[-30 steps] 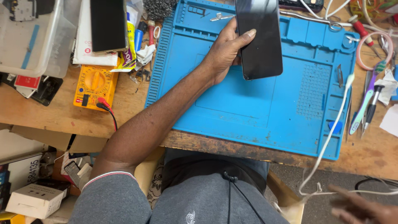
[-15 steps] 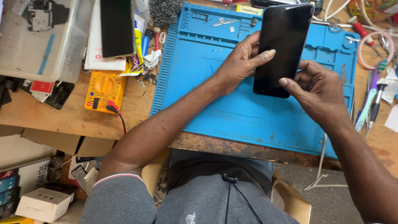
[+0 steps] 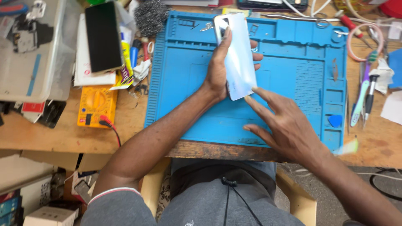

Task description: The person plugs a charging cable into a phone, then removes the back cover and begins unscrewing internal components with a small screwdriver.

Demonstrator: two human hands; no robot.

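Since half a second ago I have turned the phone (image 3: 239,58) over; its pale back now faces up where the dark screen did; my left hand (image 3: 217,71) grasps its left edge, above the blue mat (image 3: 293,83); my right hand (image 3: 289,125) has let go, fingers spread, one fingertip touching the phone's lower corner; a yellow multimeter (image 3: 97,106) lies on the bench (image 3: 50,134), well left of my left hand.
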